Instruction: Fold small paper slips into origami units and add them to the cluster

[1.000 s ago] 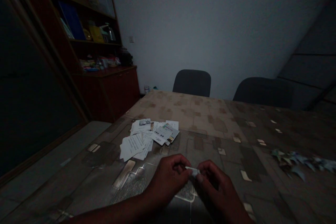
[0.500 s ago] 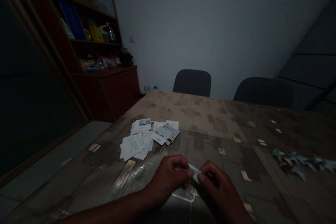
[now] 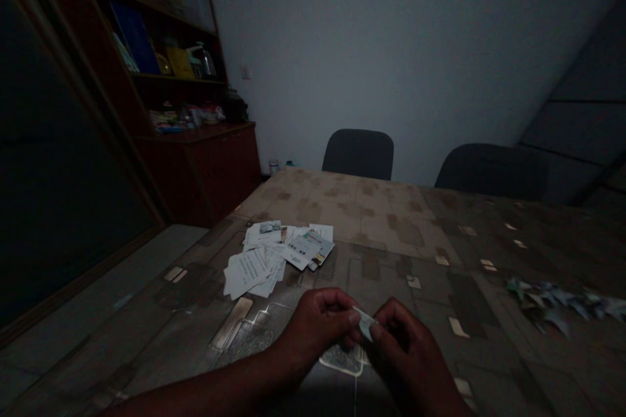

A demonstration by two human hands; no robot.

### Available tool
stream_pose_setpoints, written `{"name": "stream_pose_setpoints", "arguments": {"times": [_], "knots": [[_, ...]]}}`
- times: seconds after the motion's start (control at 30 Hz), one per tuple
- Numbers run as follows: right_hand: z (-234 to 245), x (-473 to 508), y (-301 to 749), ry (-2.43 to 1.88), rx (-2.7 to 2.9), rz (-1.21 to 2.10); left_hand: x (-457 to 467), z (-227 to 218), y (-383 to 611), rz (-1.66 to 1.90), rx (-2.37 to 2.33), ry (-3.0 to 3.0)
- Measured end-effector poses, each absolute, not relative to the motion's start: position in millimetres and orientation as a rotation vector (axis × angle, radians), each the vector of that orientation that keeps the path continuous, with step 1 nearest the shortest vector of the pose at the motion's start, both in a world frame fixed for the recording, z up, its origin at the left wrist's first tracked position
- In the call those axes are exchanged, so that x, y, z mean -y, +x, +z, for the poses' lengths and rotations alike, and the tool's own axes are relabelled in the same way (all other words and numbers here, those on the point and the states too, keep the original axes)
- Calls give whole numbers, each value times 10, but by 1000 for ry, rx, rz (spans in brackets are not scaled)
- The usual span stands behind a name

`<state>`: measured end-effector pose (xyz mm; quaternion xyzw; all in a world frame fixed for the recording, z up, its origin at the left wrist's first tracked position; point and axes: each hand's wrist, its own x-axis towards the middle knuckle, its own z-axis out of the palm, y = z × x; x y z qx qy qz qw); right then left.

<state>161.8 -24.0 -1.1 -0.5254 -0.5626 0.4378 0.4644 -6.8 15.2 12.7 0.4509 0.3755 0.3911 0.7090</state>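
Because it is so small, the white piece, maybe paper in this dim light, is pinched at each end by left hand and right hand.

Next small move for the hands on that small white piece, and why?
Probably a light press along the small white piece with the right hand, the left hand steadying the other end. Both hands pinch it from opposite sides, and the right thumb already lies against it. Whether it has a crease is too dim to tell.
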Motion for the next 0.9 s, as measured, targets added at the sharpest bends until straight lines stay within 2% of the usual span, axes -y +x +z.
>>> {"name": "stream_pose_setpoints", "arguments": {"times": [0.23,0.5,0.67,0.9], "knots": [[3,290,1547,-1350,1328,1035,-124,103,-31,846,-884,1044],[-14,263,1559,-1239,1354,1185,-139,105,-53,838,-850,1028],[-25,267,1562,-1292,1361,1106,-130,135,-34,865,-909,1044],[37,222,1593,-1236,1317,1325,-153,64,-76,861,-812,920]]}}
